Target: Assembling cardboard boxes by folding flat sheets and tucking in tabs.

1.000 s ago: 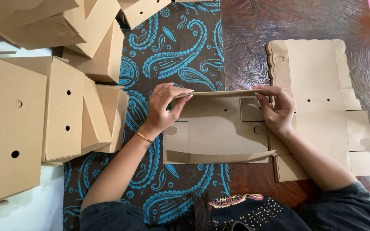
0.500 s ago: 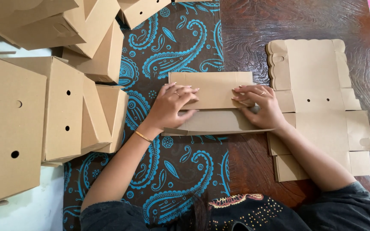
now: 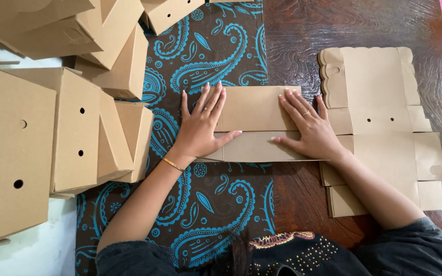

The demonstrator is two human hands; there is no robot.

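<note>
Two hands lie flat on one folded blank [image 3: 256, 122], pressing it down where the paisley cloth [image 3: 205, 56] meets the bare table [image 3: 303, 30]. Left hand [image 3: 199, 128]: palm down, fingers spread and straight, thumb stretched right along the lower flap; grasps nothing, only presses. Gold bangle [image 3: 172, 164] at that wrist, ring on one finger. Right hand [image 3: 310, 128]: likewise open and flat, fingers fanned toward the blank's top edge, thumb pointing left, ring on one finger. Thumbs point at each other, apart. Blank doubled over, upper panel lying on a wider lower one. Just right, touching the right hand's side, a stack of unfolded blanks [image 3: 379, 128] with scalloped top edge and small punched holes, resting on the table. Left of the cloth, assembled boxes [image 3: 72, 128] stand packed together, round holes in their sides; more boxes [image 3: 52, 25] piled at the upper left. Dark sleeves and a beaded garment [image 3: 292, 253] at the bottom edge.
</note>
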